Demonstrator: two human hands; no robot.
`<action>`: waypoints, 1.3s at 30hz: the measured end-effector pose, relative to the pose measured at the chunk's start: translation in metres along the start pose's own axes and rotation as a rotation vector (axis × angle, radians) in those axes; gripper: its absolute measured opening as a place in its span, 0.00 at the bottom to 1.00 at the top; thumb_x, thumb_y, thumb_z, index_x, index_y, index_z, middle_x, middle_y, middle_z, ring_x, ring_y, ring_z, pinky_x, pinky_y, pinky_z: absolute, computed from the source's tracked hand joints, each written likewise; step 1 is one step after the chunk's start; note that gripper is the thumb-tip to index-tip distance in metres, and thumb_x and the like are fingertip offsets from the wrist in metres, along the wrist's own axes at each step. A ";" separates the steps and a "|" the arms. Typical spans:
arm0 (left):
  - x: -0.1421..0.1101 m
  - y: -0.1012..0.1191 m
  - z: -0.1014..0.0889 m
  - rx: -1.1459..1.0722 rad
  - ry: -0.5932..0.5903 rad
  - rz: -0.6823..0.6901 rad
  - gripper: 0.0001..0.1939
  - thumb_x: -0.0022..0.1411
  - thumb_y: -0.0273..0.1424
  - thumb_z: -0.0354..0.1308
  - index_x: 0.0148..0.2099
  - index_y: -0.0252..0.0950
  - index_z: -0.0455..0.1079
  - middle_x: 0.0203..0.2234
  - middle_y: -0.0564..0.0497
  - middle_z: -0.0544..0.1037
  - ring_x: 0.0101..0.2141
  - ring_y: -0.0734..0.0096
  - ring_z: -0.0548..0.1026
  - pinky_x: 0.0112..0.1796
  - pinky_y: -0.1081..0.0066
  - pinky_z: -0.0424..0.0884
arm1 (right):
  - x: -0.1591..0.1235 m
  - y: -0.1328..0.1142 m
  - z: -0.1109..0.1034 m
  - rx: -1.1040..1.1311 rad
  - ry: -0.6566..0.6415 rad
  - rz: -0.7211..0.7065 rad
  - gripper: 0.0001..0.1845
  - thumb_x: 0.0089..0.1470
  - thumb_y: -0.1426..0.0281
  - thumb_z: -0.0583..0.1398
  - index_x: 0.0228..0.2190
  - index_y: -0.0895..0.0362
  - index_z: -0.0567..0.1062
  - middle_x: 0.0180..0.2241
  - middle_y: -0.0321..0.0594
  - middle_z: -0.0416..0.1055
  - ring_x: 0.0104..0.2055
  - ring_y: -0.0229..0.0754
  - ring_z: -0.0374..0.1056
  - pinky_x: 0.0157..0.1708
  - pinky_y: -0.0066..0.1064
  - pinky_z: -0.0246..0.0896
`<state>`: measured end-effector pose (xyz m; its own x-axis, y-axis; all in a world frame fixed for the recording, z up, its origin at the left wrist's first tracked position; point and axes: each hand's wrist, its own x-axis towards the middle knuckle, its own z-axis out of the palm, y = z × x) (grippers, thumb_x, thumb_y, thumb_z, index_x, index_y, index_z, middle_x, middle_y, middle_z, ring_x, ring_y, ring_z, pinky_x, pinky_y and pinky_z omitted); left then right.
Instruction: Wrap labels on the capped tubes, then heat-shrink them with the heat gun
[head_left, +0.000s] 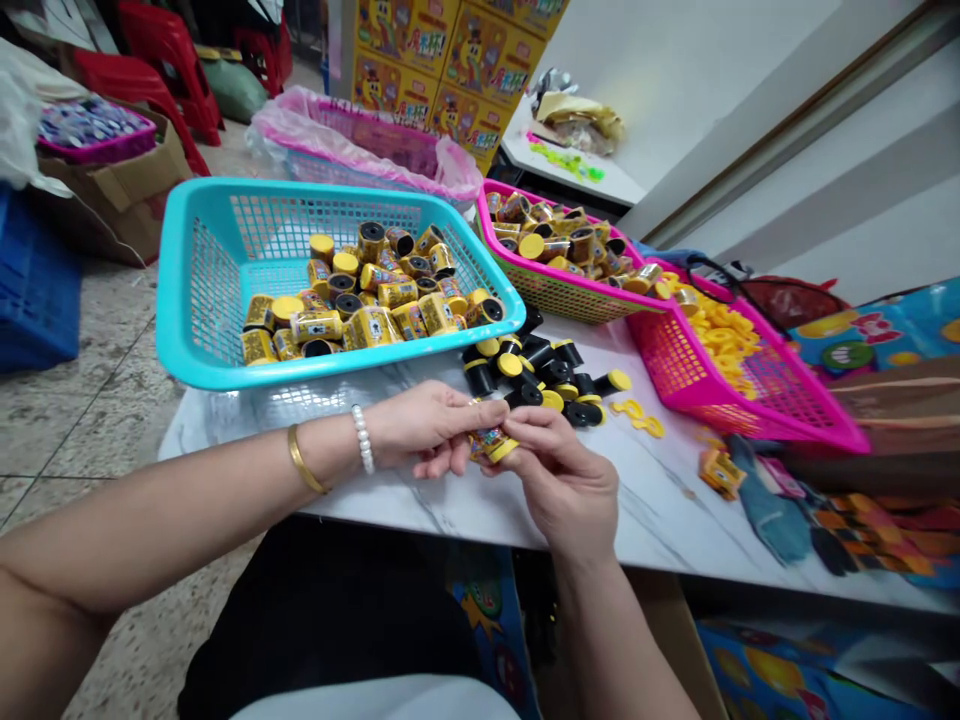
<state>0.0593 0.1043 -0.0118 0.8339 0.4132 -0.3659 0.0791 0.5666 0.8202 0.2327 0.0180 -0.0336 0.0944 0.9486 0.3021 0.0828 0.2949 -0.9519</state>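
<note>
My left hand (pixel 427 428) and my right hand (pixel 559 475) meet over the near edge of the white marble table (pixel 450 505). Both pinch one small yellow-labelled canister (pixel 491 445) with a yellow cap. Just behind the hands lies a loose pile of black canisters with yellow caps (pixel 544 375). A turquoise basket (pixel 195 290) at the left holds several labelled canisters (pixel 360 300).
A pink basket (pixel 577 295) further back holds more canisters; another pink basket (pixel 750 405) at the right holds yellow rings. Two loose yellow rings (pixel 637 415) lie on the table. Sticker sheets and a blue glove (pixel 765 500) lie at the right. Red stools, cartons and crates stand behind.
</note>
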 end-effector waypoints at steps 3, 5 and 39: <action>0.001 0.000 0.000 -0.057 -0.004 -0.027 0.30 0.53 0.57 0.63 0.29 0.30 0.71 0.13 0.53 0.72 0.10 0.80 0.65 0.10 0.80 0.58 | -0.003 0.003 0.003 -0.007 0.074 -0.063 0.11 0.51 0.74 0.68 0.35 0.47 0.84 0.40 0.37 0.69 0.30 0.37 0.74 0.23 0.31 0.78; 0.002 0.000 0.001 -0.060 0.025 -0.003 0.30 0.49 0.57 0.65 0.29 0.31 0.71 0.14 0.54 0.72 0.11 0.80 0.66 0.11 0.81 0.58 | -0.003 0.003 0.004 0.017 0.095 -0.058 0.11 0.52 0.75 0.68 0.35 0.46 0.83 0.40 0.37 0.68 0.29 0.36 0.74 0.20 0.29 0.76; 0.001 0.005 0.002 0.008 0.135 0.008 0.26 0.56 0.53 0.62 0.30 0.32 0.68 0.14 0.55 0.71 0.11 0.82 0.64 0.12 0.80 0.54 | -0.013 0.000 0.002 -0.332 -0.033 -0.161 0.23 0.53 0.76 0.67 0.48 0.42 0.79 0.48 0.41 0.67 0.43 0.41 0.73 0.36 0.31 0.77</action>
<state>0.0616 0.1057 -0.0072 0.7538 0.5101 -0.4142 0.0770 0.5575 0.8266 0.2300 0.0061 -0.0379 0.0226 0.8979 0.4396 0.4115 0.3924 -0.8226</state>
